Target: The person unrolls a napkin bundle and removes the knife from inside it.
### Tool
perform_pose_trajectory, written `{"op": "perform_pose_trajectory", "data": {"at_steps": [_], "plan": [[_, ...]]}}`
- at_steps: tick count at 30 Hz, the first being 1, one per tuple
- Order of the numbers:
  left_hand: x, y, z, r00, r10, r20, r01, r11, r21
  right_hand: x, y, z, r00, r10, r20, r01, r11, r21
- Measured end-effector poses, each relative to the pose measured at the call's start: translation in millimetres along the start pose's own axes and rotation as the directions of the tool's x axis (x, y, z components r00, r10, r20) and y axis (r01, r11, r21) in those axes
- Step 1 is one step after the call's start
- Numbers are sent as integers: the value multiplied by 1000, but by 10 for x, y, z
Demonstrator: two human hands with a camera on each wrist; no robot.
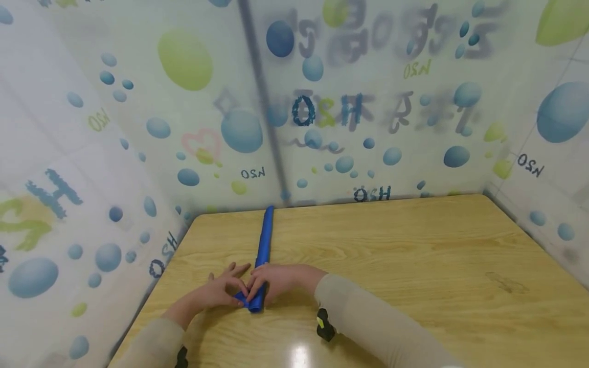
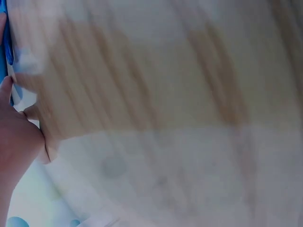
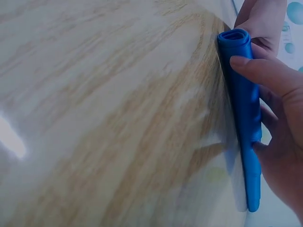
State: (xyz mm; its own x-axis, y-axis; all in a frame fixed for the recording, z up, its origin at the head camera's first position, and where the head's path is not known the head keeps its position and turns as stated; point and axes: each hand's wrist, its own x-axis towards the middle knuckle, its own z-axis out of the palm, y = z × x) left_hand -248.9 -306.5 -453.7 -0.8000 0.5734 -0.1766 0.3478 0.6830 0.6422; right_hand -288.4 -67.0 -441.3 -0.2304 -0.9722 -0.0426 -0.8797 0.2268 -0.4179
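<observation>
A long blue roll of thin, shiny sheet material (image 1: 264, 243) lies on the table, running away from me. Its near end shows several wound layers in the right wrist view. My left hand (image 1: 220, 290) is on the left of that end, thumb and forefinger pinching a small loose blue flap (image 1: 240, 296). Across the roll from the right comes my right hand (image 1: 280, 278), its fingers curled over the near part. In the right wrist view the thumb of the right hand (image 3: 281, 104) lies along the roll (image 3: 244, 101). The left wrist view catches only part of the left hand (image 2: 16, 142).
The wood-grain table (image 1: 391, 255) fills the space under the hands and stretches to the right. A printed curtain (image 1: 322, 168) with blue and green dots stands along its far edge and both sides. The roll's far end reaches nearly to that curtain.
</observation>
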Motion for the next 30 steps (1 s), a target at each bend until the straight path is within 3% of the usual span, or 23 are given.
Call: {"op": "perform_pose_trajectory", "data": {"at_steps": [10, 18, 25, 30], "plan": [[2, 9, -12, 999, -13, 50, 11, 999, 44, -13, 12, -8, 1000, 0, -13, -2, 993, -122], [-8, 40, -36, 998, -2, 59, 0, 1000, 29, -79, -24, -1, 997, 60, -41, -64, 992, -109], [-5, 58, -24, 997, 7, 72, -8, 1000, 17, -144, -41, 32, 997, 61, -56, -70, 980, -186], [1, 29, -4, 997, 10, 77, -11, 1000, 9, -203, -45, 38, 993, 83, -84, -95, 986, -138]]}}
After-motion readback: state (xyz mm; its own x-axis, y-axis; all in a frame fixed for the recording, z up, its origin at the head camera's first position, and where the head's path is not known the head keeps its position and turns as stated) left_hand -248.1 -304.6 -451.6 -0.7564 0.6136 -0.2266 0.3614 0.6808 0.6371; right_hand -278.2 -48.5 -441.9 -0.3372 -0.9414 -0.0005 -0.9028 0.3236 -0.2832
